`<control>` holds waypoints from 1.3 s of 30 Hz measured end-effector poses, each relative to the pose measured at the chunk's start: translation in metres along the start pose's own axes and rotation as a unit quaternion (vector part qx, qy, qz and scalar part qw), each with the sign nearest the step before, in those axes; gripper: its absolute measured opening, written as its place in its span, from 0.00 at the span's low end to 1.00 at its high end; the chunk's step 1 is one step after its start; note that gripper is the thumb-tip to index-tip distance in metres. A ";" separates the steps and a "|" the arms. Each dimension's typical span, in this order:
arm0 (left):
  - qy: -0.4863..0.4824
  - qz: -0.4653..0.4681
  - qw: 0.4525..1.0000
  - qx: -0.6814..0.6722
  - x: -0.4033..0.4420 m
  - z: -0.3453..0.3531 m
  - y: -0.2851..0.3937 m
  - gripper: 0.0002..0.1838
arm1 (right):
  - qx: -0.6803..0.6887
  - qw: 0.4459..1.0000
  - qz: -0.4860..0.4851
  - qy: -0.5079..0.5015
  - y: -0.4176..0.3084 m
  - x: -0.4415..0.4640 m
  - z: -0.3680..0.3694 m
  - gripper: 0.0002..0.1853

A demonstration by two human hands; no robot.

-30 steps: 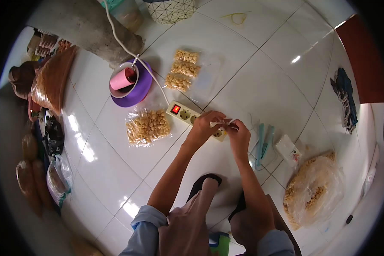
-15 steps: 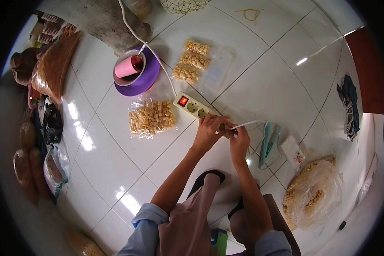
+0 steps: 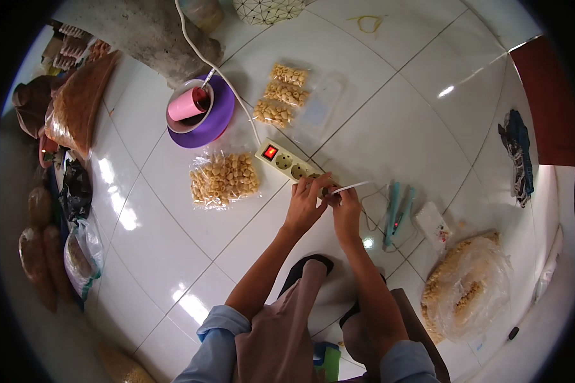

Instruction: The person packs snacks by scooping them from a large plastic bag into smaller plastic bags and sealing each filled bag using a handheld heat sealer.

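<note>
A cream power strip (image 3: 291, 163) with a lit red switch lies slantwise on the tiled floor. My left hand (image 3: 305, 207) is closed around its near end, covering the last sockets. Against that end, the fingers of my right hand (image 3: 347, 216) pinch a plug, mostly hidden, from which a white cord (image 3: 352, 186) sticks out to the right. Both hands touch or nearly touch each other. Right of them lies a teal clamp-like tool (image 3: 396, 214), resembling a hair straightener, with a small red light and a thin cord.
Bagged ring-shaped snacks (image 3: 225, 179) and three smaller packs (image 3: 281, 94) lie beyond the strip. A purple plate (image 3: 220, 121) carries a bowl with a pink cylinder (image 3: 187, 104). At right are a white packet (image 3: 433, 225) and a large open snack bag (image 3: 485, 300). Filled bags line the left.
My right hand has come slightly left, closer to my left hand and the strip's end. A red light now shows clearly on the teal tool. The view has shifted a little.
</note>
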State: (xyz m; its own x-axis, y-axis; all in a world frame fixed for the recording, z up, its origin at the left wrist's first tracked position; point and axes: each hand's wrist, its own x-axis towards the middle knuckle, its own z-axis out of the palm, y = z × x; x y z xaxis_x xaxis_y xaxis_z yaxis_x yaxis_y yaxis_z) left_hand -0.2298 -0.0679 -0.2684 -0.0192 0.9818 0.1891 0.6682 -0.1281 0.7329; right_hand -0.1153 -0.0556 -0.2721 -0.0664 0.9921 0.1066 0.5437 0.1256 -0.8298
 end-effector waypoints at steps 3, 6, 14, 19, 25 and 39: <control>0.010 0.005 1.000 0.009 -0.002 0.002 0.003 0.33 | 0.002 1.000 -0.010 0.007 -0.002 0.002 -0.001 0.11; 0.001 -0.004 1.000 -0.002 -0.003 0.005 0.003 0.34 | 0.023 1.000 -0.012 0.010 -0.003 0.001 -0.005 0.11; 0.027 -0.014 0.999 -0.028 -0.006 0.013 -0.001 0.34 | 0.009 1.000 -0.021 -0.021 0.007 0.000 -0.004 0.13; 0.031 -0.003 0.999 -0.010 -0.004 0.008 -0.001 0.32 | -0.007 0.999 -0.033 -0.030 0.004 0.004 -0.008 0.15; 0.019 -0.007 0.999 -0.025 -0.007 0.011 -0.003 0.32 | 0.039 0.998 -0.020 -0.039 0.013 -0.001 -0.014 0.19; -0.186 0.172 0.960 -0.119 0.001 0.018 0.160 0.23 | -0.384 0.858 -0.117 -0.321 0.041 -0.080 -0.274 0.07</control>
State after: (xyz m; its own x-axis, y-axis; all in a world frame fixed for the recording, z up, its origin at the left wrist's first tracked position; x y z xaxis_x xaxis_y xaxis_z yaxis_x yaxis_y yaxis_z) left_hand -0.1095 -0.0850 -0.1623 0.4683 0.8525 0.2324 0.3973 -0.4381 0.8063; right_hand 0.1418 -0.1307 -0.1640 -0.5620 0.7682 -0.3066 0.8270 0.5275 -0.1944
